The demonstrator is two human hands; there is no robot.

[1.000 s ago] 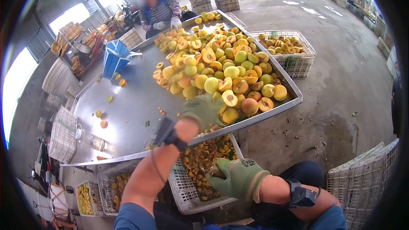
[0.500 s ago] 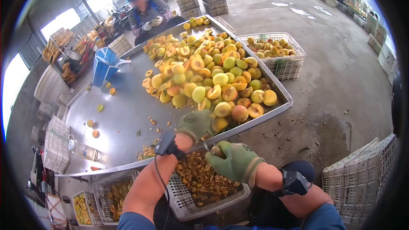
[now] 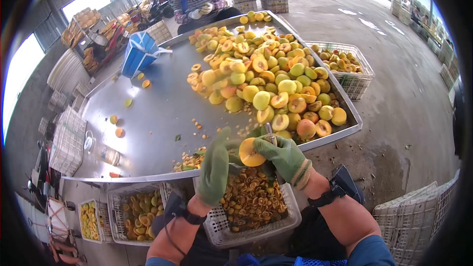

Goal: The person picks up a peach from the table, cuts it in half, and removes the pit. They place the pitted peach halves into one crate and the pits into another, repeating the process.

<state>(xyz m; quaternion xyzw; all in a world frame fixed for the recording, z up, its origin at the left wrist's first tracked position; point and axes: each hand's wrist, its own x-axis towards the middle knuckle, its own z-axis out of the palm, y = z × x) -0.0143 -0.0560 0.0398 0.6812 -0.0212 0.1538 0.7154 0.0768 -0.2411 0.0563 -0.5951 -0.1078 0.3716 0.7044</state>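
My right hand [image 3: 289, 160], in a green glove, is closed around a slim metal tool [image 3: 268, 130] and a peach half [image 3: 250, 152]. The peach's orange cut face is turned towards me. To its left, my gloved left hand [image 3: 215, 170] is raised with its fingers stretched out and nothing visible in it; its fingertips are slightly blurred. Both hands are over a crate of pits and scraps [image 3: 256, 199] at the table's near edge. Just beyond them, a large heap of whole and halved peaches [image 3: 271, 76] lies on the metal table [image 3: 157, 118].
A blue bag [image 3: 140, 54] and a clear jar [image 3: 106, 153] stand on the table. Crates of fruit [image 3: 140, 216] are at lower left, with another crate [image 3: 357, 83] beyond the right rim. Stacked crates [image 3: 414, 216] stand at right. Across the table sits a co-worker [image 3: 199, 0].
My left hand has drawn back from the heap and opened. A peach half now shows at my right hand, which has turned so the tool points up. The view has shifted.
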